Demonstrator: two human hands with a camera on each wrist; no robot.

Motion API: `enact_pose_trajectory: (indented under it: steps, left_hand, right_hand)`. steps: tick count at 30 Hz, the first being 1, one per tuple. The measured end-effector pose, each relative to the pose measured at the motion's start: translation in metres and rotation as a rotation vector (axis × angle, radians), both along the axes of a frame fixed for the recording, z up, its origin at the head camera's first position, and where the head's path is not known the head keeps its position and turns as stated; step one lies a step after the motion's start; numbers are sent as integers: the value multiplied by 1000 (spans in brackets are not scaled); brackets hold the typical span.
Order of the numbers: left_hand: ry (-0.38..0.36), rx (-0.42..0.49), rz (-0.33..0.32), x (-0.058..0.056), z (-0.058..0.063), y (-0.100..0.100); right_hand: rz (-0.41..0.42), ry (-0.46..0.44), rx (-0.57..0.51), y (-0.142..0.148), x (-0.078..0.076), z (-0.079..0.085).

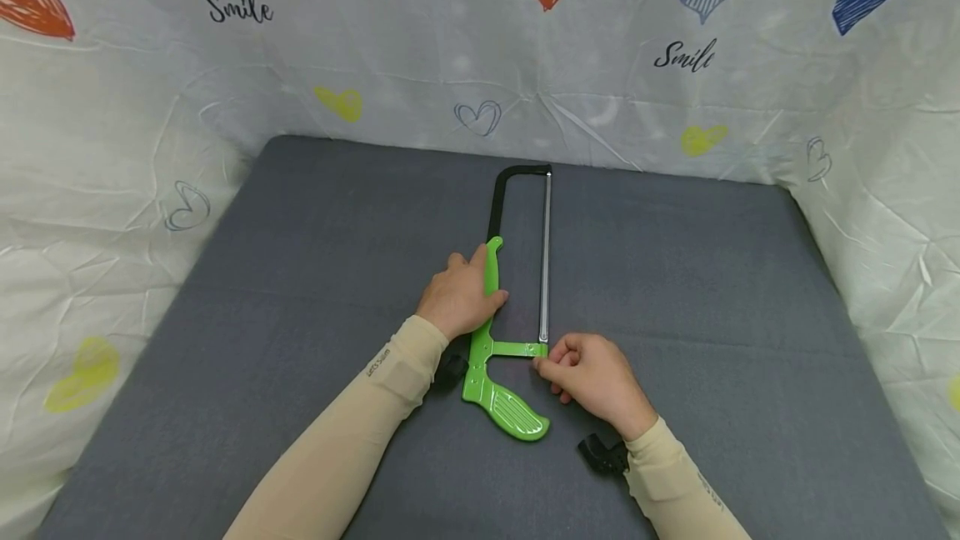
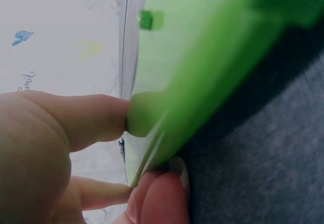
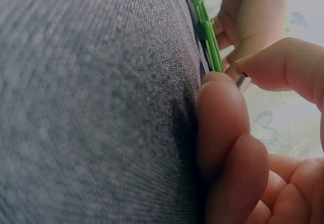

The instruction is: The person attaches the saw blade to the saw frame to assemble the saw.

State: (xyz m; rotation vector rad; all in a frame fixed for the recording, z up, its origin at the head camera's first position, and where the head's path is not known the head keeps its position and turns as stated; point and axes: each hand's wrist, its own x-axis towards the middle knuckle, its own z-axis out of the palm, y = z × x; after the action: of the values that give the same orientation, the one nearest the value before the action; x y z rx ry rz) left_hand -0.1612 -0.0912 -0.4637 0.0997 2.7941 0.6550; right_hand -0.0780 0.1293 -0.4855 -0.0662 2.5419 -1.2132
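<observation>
A hacksaw [image 1: 482, 357] lies on the grey cloth, its green handle towards me and its black bow pointing away. Its silver blade [image 1: 546, 257] runs along the right side. My left hand [image 1: 461, 294] grips the green upper part of the frame, thumb across it; close up, the left wrist view shows the green frame [image 2: 202, 77] between thumb and fingers. At the blade's lower end, by the green crossbar, my right hand [image 1: 596, 377] has its thumb and curled index finger together. Between those tips the right wrist view shows a small metal piece [image 3: 242, 81].
Grey cloth [image 1: 675, 273] covers the table. White fabric [image 1: 480, 57] printed with hearts and the word Smile hangs behind and at both sides. Black wrist cameras [image 1: 602, 454] sit under the cream sleeves [image 1: 337, 440].
</observation>
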Motion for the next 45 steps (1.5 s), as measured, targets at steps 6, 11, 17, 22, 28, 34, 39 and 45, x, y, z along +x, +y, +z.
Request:
enact_pose_trajectory:
  steps: [6, 11, 17, 22, 28, 34, 39, 45]
  left_hand:
    - [7, -3, -5, -3, 2, 2]
    - [7, -1, -6, -5, 3, 2]
    - [8, 4, -11, -6, 6, 4]
    - [11, 3, -17, -8, 8, 5]
    - [11, 2, -23, -10, 8, 5]
    - [5, 19, -15, -6, 3, 3]
    - [14, 38, -15, -2, 1, 0]
    - [20, 37, -18, -1, -3, -2]
  right_hand:
    - [-8, -7, -14, 2, -2, 0]
    - [-21, -18, -16, 3, -3, 1]
    - [-32, -23, -17, 5, -5, 1]
    - [-15, -21, -37, 7, -7, 2]
    - [15, -41, -91, 10, -9, 3]
    - [70, -83, -181, 13, -9, 0]
    - [59, -103, -210, 13, -7, -2]
    - [34, -113, -218, 13, -6, -5]
